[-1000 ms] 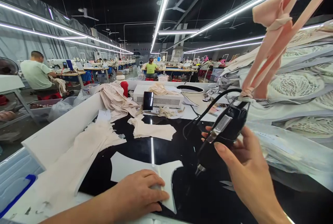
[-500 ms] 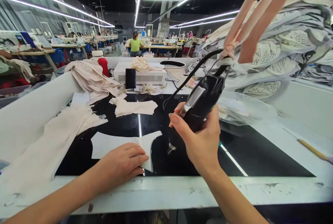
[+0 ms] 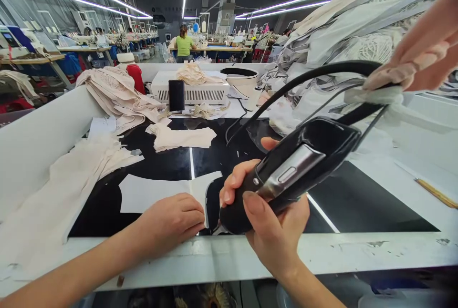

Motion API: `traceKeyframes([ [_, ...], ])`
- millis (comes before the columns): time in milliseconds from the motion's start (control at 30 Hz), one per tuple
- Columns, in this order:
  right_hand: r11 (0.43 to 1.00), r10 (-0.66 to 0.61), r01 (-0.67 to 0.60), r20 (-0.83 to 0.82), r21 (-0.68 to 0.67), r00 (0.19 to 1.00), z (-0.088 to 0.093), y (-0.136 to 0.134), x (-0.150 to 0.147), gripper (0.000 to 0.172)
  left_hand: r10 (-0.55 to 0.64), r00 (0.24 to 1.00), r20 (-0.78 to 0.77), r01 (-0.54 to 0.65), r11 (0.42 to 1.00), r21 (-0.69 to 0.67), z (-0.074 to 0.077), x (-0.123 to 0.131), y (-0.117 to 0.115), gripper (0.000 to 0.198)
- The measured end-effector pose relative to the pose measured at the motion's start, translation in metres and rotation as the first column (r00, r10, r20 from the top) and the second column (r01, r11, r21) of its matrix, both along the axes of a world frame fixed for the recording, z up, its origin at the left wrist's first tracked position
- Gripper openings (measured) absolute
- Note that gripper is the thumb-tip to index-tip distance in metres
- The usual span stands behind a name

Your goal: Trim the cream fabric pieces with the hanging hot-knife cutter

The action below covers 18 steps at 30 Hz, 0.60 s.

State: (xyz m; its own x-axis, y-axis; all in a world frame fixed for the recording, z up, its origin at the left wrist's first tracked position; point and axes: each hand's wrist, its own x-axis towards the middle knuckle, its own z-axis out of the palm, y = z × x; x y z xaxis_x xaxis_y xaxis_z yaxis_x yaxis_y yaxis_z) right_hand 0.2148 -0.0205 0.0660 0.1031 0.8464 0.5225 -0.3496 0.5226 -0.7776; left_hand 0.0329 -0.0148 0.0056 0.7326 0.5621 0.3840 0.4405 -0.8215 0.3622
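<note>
A white cut piece, of fabric or paper (image 3: 153, 191), lies flat on the black work surface (image 3: 361, 203). My left hand (image 3: 179, 215) holds its right part down, fingers together and bent at the tips; the thumb is hidden. My right hand (image 3: 275, 222) is wrapped round a black corded electric hand tool (image 3: 286, 174) with a silver plate on its side. The tool leans down to the left, and its narrow metal tip (image 3: 219, 228) is close beside the piece's lower right edge. I cannot tell whether the tip touches the piece or the surface.
Cream fabric pieces (image 3: 184, 138) lie behind, with a larger heap (image 3: 71, 179) at left. A white vented box (image 3: 193, 91) and a phone (image 3: 176, 96) stand at the back. A pink strap (image 3: 418, 55) suspends the tool's cord (image 3: 304, 79). Piled fabric (image 3: 343, 26) rises at right.
My right hand has brought the tool down and turned it flatter, with its tip now further left beside the white piece. My left fingers are more bent. The view has tilted downward slightly.
</note>
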Motion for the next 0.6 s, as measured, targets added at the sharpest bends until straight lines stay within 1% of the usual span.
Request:
traceKeyframes([
  [33,1.0,0.006,-0.006,-0.012,0.007,1.0,-0.0007,0.0005,-0.0013,0.036,0.005,1.0,0.012,-0.005,1.0,-0.017,0.0005,-0.0003,0.0,0.029],
  [100,1.0,0.009,-0.008,-0.029,0.007,1.0,-0.0013,0.0018,-0.0033,0.046,0.016,0.999,0.03,-0.015,0.999,-0.034,0.0012,-0.0004,-0.0003,0.028],
  [200,1.0,0.007,-0.007,-0.043,-0.008,0.999,-0.0011,0.0036,-0.0051,0.059,0.025,0.998,0.049,-0.024,0.999,-0.031,0.001,0.0002,-0.001,0.028],
  [400,1.0,0.005,-0.006,-0.061,-0.005,0.998,-0.0012,0.0061,-0.0081,0.057,0.027,0.997,0.074,-0.026,1.0,-0.016,-0.0002,0.0014,-0.0009,0.03],
  [533,0.999,-0.02,0.018,-0.054,-0.03,0.998,-0.0005,0.0058,-0.0089,0.059,0.019,0.998,0.067,-0.015,0.998,-0.065,0.0014,-0.0007,0.0,0.028],
  [600,0.999,-0.018,0.016,-0.052,-0.046,0.998,0.0007,0.0048,-0.0083,0.06,0.005,0.999,0.047,-0.001,0.995,-0.096,0.0023,-0.0029,0.0008,0.024],
])
